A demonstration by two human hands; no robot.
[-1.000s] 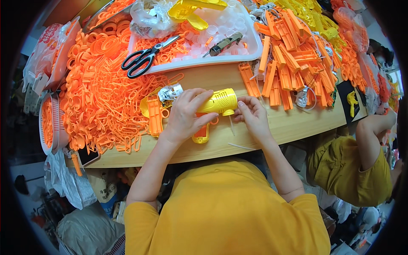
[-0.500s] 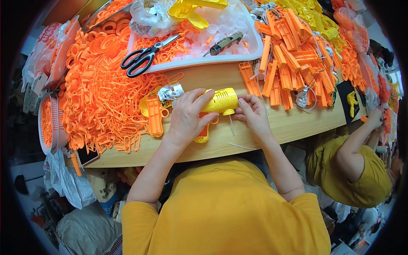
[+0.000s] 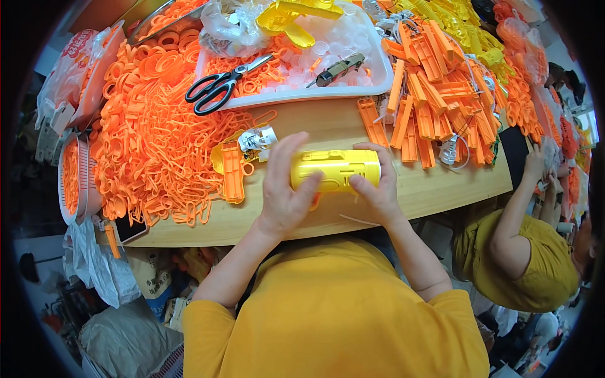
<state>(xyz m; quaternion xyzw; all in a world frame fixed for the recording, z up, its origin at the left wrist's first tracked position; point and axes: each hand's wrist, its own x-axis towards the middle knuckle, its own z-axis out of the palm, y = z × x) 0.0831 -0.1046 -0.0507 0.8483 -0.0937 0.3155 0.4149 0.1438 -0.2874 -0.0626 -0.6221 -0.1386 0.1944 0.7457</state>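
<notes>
A yellow plastic cylindrical housing [image 3: 334, 165] with slots lies sideways between my two hands above the table. My right hand [image 3: 380, 192] grips its right end, the thumb pressed on the near side and fingers over the far side. At the left end is my left hand [image 3: 282, 192], thumb against the housing and fingers beyond it, somewhat blurred. Left of that hand lie an orange battery-holder-like frame [image 3: 233, 179] and a white-and-clear small part with silvery insides [image 3: 257, 138]. A thin whitish strip [image 3: 359, 220] lies close to the table's near edge.
A large heap of orange plastic parts [image 3: 151, 138] covers the left. Behind, a white tray [image 3: 302, 96] holds clear cups, with black-handled scissors [image 3: 220, 87] on its rim. Orange frames [image 3: 428, 94] with wires are piled right. Another person [image 3: 513, 249] sits at the right.
The yellow housing has been turned, so its small round projection and perforated side no longer show. My right hand has moved from its end to a grip around it. The view has shifted slightly.
</notes>
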